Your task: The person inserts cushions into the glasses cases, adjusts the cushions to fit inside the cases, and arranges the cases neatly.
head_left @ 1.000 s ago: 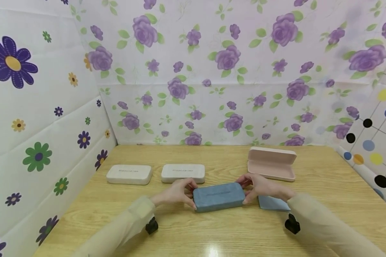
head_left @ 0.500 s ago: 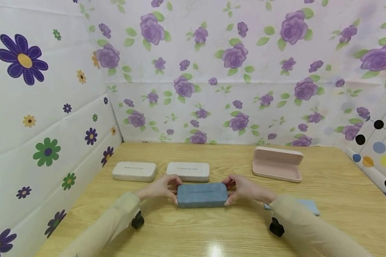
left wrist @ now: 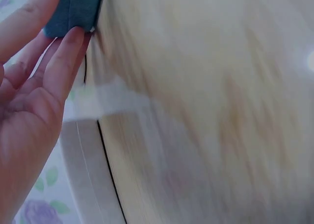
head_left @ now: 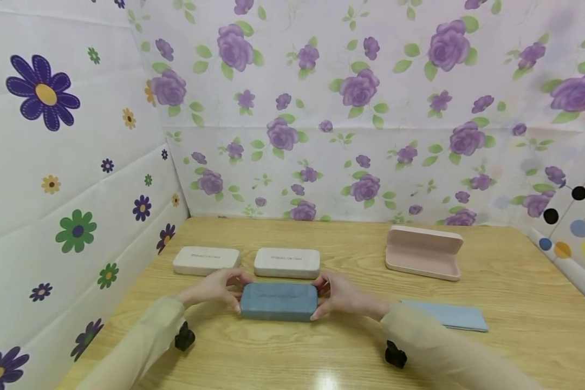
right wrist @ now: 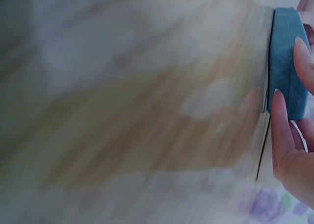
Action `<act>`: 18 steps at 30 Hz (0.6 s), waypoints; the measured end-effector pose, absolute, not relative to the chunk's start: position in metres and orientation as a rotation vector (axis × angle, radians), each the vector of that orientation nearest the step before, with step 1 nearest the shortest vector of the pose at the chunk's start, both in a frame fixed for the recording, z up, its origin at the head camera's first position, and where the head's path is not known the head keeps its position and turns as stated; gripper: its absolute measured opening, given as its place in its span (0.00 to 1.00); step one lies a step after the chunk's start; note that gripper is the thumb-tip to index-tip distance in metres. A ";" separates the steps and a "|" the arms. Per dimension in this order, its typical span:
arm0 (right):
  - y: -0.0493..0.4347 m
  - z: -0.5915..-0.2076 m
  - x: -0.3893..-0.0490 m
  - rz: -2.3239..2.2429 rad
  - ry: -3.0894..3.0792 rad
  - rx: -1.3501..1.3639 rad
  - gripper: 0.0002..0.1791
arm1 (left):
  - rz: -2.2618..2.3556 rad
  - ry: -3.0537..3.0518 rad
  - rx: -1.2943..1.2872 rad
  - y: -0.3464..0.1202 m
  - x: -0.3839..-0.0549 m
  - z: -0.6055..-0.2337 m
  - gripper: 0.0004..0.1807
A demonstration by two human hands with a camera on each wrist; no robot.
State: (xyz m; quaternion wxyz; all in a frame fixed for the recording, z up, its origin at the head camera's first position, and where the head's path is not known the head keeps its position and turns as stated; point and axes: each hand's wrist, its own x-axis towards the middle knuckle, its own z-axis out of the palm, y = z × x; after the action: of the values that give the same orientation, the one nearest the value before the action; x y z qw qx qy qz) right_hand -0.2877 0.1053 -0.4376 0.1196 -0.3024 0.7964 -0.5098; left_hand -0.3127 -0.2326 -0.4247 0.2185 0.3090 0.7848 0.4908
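Note:
A closed blue glasses case (head_left: 279, 301) lies level between my two hands, low over the wooden table. My left hand (head_left: 218, 289) grips its left end, with the thumb at the near corner and fingers behind. On the right end, my right hand (head_left: 340, 297) holds it the same way. The left wrist view catches one end of the blue case (left wrist: 76, 11) at the fingertips. In the right wrist view the case (right wrist: 288, 62) shows its front side and seam between thumb and fingers. Just behind it sits a closed white glasses case (head_left: 286, 262).
Another closed white case (head_left: 206, 260) lies at the back left. An open pink glasses case (head_left: 423, 253) stands at the back right. A folded light blue cloth (head_left: 450, 315) lies beside my right sleeve (head_left: 419, 330). Flower-printed sheets (head_left: 322, 173) wall the table's back and left.
Both hands have carried the blue case to the left and straightened it from a slant. The blue cloth, partly covered before by the right arm, now shows more. The view has turned slightly right-to-left.

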 end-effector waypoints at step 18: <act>0.038 -0.438 -0.284 -1.462 2.455 -0.819 0.31 | 1.388 2.111 0.788 -0.296 -0.308 -0.420 0.31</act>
State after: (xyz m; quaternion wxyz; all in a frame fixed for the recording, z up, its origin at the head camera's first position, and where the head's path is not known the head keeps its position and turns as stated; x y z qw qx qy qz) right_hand -0.2836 0.0383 -0.4380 0.0846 -0.2746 0.8229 -0.4902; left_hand -0.3076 -0.2961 -0.4201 0.2453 0.2888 0.7733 0.5084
